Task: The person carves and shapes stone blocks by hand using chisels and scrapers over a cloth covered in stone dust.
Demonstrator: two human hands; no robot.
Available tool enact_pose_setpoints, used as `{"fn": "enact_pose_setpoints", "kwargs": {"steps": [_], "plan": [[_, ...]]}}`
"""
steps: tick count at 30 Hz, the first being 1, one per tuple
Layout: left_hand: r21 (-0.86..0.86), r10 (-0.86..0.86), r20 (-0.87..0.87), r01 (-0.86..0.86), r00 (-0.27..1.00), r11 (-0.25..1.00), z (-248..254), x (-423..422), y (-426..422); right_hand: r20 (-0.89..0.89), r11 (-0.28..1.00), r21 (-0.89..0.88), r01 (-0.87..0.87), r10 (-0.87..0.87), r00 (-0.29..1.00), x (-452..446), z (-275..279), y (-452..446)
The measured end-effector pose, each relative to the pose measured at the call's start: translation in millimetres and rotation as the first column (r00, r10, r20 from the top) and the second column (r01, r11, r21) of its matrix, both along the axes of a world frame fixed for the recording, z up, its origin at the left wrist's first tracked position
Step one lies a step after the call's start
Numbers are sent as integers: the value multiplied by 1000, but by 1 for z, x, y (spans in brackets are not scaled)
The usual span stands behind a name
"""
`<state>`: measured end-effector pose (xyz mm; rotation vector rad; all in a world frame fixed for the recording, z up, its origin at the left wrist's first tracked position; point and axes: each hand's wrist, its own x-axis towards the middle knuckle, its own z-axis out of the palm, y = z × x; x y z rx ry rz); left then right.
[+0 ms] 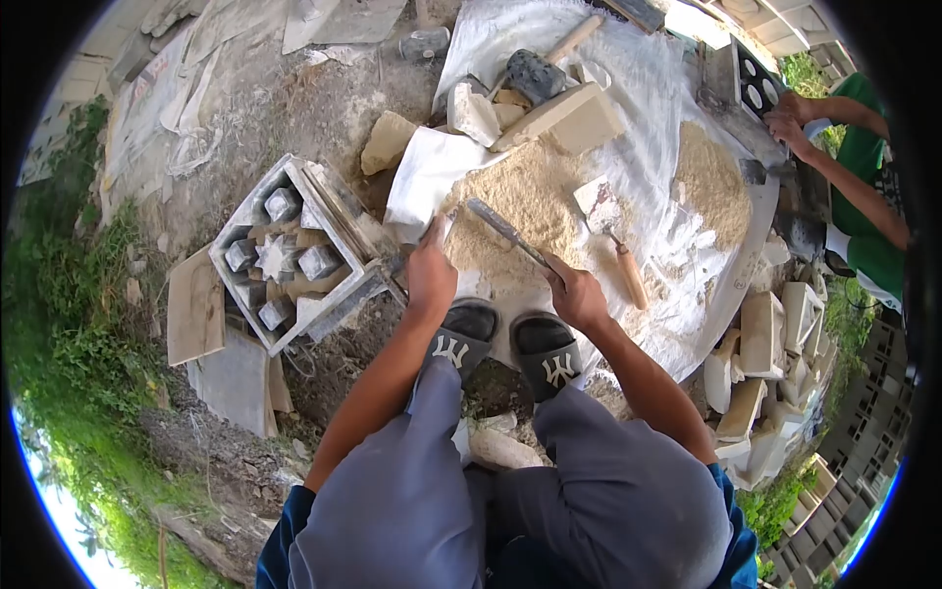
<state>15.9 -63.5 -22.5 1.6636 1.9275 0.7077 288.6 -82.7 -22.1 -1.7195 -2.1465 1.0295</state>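
Observation:
My right hand [579, 294] is closed round the end of a long, narrow metal trowel [500, 224], its flat blade lying over a heap of sand-coloured powder [525, 191]. My left hand [432, 275] is closed at the lower edge of a folded white sheet [432, 177] beside the heap; its fingertips are partly hidden. Right of the powder lies a pointing trowel [599, 206] with a wooden handle. To the left, a tilted square mould [280, 260] holds a star shape and several blocks. Both hands are above my sandals [545, 353].
A mallet [535, 77] rests by pale stone blocks [579, 118] on a white ground sheet [677, 59]. A second powder pile [711, 187] lies right. Another person's hands [790, 123] touch a dark mould with round holes [758, 83]. Broken blocks [765, 334] are stacked lower right.

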Motion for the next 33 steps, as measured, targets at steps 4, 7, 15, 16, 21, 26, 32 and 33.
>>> {"fn": "enact_pose_setpoints", "kwargs": {"steps": [4,7,15,16,21,26,32,33], "plan": [[-5,1,-13,-1,1000,1000,-1,0,0,-113,998,8,68,-67,991,-3,18,3],[35,-6,-34,7,999,999,-5,-1,0,-218,996,35,85,-76,973,-13,44,5],[12,-6,-27,6,1000,1000,-1,-2,-1,-150,981,69,181,-169,974,0,26,-3],[13,-6,-20,6,1000,1000,0,0,0,-148,981,70,181,-170,974,2,21,-4],[-53,8,-4,-8,1000,999,5,2,3,-143,933,60,355,-344,928,14,1,-3],[-111,14,24,-11,1000,994,13,4,3,-170,939,108,326,-306,937,15,4,-3],[-115,1,-15,-3,1000,993,11,2,3,260,981,-91,169,-140,955,18,-22,-1],[-133,5,-9,-6,1000,991,12,2,3,245,982,-71,177,-155,957,18,-21,0]]}}
